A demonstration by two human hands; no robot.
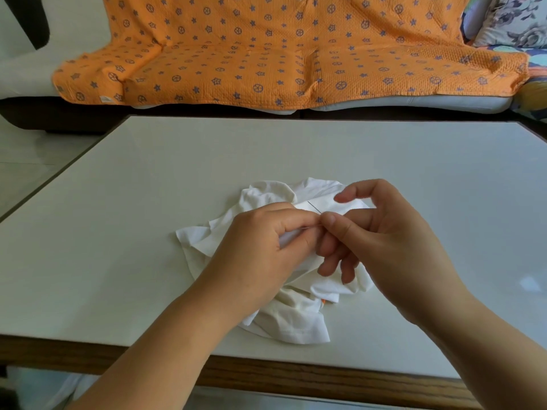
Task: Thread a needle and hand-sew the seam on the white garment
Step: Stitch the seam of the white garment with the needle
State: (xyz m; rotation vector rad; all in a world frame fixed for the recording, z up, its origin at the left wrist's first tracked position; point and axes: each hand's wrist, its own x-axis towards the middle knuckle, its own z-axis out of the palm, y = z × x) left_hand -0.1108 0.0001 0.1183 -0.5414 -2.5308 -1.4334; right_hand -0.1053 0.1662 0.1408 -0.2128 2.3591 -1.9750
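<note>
The left hand reaches in from the lower left with its wrist low over the bench. Its fingers are curled round a fold of the white garment, and thumb and forefinger pinch the seam edge up off the crumpled heap. The garment lies near the front middle of the bench, under both hands. Just right of that pinch, a thin needle bridges to the right hand, whose thumb and middle finger seem to close on it (the forefinger arches clear above, the last two fingers hang loosely curled). A short dark thread crosses the fold behind. The step looks like drawing a stitch through. It likely goes best if the left hand holds the fold taut and the right pulls straight along the needle's line, so the thread neither snags nor puckers the cloth.
</note>
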